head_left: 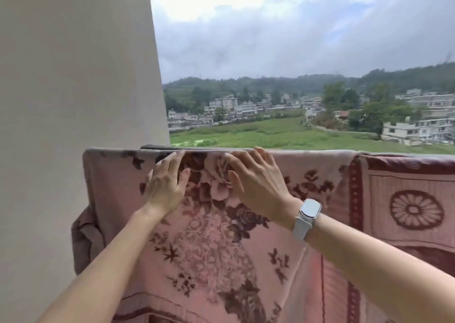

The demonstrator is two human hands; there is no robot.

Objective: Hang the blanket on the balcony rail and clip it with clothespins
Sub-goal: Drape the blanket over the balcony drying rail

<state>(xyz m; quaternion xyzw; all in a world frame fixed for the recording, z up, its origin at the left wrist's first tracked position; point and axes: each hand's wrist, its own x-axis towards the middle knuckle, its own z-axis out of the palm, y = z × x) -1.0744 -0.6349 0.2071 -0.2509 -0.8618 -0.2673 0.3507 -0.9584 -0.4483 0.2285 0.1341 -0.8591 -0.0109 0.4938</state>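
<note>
Already draped over the balcony rail [406, 152]: pink floral blanket [209, 236], spread from about 9 o'clock near the pale wall [73, 101] across to 3 o'clock, falling down toward 6 o'clock. Near 3 o'clock, a part with dark red border and a wheel-like motif [416, 210], hanging in another fold. Top fold sitting along the rail, with a thin dark strip of something at 12 o'clock just behind the edge; not clear what.

Left hand [164, 185] laid flat on the cloth just below the top fold, fingers straight and a little spread, tips reaching up to the rail line. Holding nothing, only pressing. Right hand [256, 177] just beside it, toward 2 o'clock from the left one, also flat, fingers stretched up to the fold, gripping nothing. White watch [306, 218] on the right wrist.

Probably the smoothing step: hanging mostly done, cloth being flattened and settled on the rail. No clothespins seen anywhere, so clipping not yet begun.

Next move likely calling for: one hand kept pressing on the fold so the blanket does not slide, other hand fetching a clothespin, then pinching it over cloth and rail together, near the 9 o'clock end first perhaps, where the cloth bunches beside the wall.
</note>
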